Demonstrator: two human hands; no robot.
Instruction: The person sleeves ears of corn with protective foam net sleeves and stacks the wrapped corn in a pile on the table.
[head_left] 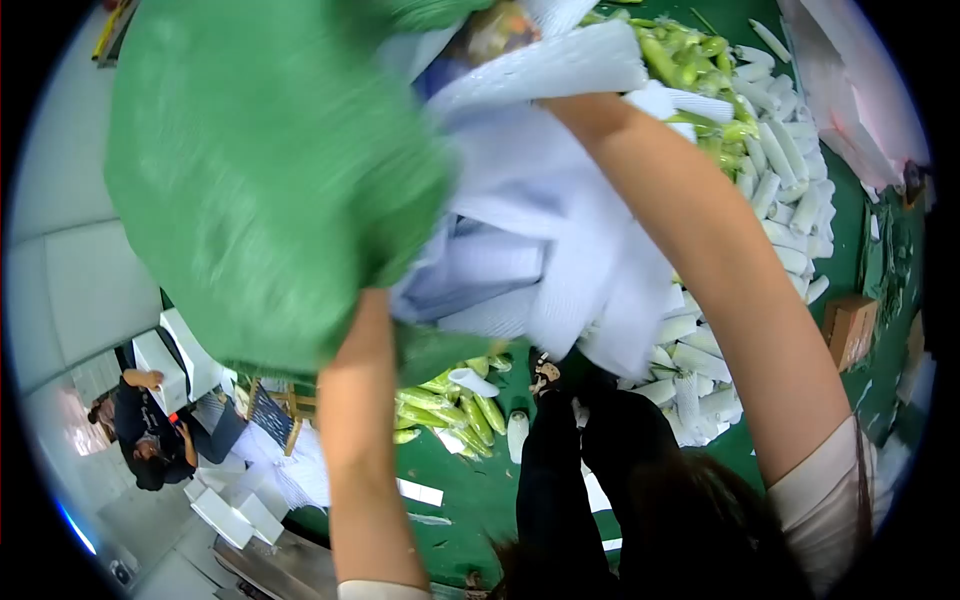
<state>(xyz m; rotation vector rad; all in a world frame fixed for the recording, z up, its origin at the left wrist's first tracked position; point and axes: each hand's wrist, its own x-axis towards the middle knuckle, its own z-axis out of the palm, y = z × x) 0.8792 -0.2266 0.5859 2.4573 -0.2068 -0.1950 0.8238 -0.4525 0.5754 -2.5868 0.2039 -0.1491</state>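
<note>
A large green woven plastic sack (260, 180) hangs tilted at the upper left, blurred by motion. White foam net sleeves (560, 260) spill from its open side in a loose bunch above my legs. My left forearm (360, 440) reaches up to the sack's lower edge; the sack hides that hand. From the right, my right forearm (690, 190) passes under a foam sleeve (560, 65). Beyond that sleeve, my right hand (497, 32) shows only as a blurred patch among sleeves near the sack's mouth, its fingers indistinct.
Long green vegetables (455, 405) lie on the green floor (460, 540) by my feet, with more greens (690, 60) at the upper right. White foam-wrapped pieces (790, 170) form a heap on the right, near a cardboard box (850, 330). A person (150, 430) is beside white boxes at left.
</note>
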